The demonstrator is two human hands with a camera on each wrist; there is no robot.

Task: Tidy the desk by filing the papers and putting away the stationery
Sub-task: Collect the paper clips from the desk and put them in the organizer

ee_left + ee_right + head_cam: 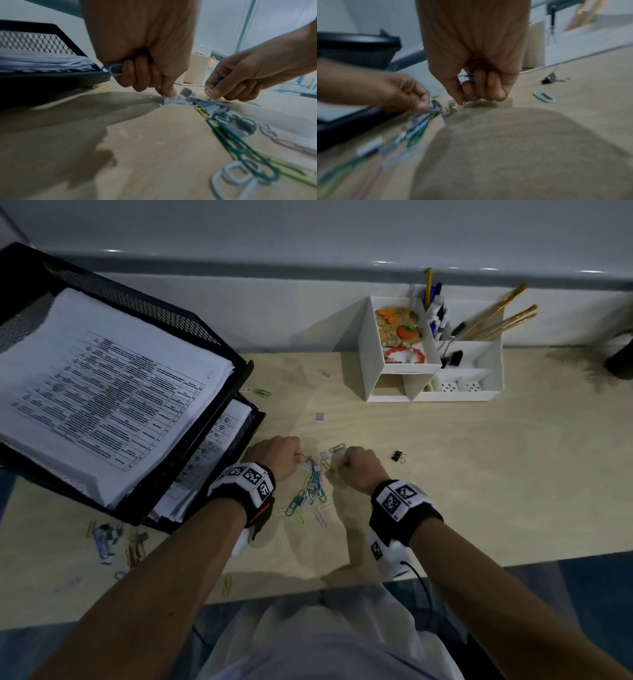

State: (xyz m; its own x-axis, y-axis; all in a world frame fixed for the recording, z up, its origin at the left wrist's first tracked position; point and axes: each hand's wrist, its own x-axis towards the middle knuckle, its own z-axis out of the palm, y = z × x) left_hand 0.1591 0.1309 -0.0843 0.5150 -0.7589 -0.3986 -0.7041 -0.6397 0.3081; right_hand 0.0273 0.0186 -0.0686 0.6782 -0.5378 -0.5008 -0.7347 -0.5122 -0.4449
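Note:
A heap of coloured paper clips (313,486) and small grey staple strips lies mid-desk. My left hand (298,456) is at the heap's top left. Its curled fingers hold blue and white paper clips (113,69), while thumb and forefinger pinch a pale clip (181,101) on the desk. At the heap's right is my right hand (339,469), curled round a blue clip (467,76) and pinching a pale clip (207,92) at the fingertips (461,102). The white organiser (479,395) stands at the back.
A black mesh paper tray (219,405) stacked with printed sheets fills the left. More clips lie under its front (109,537) and near the desk edge (226,585). A black binder clip (398,456) and a loose clip (336,447) lie near my right hand.

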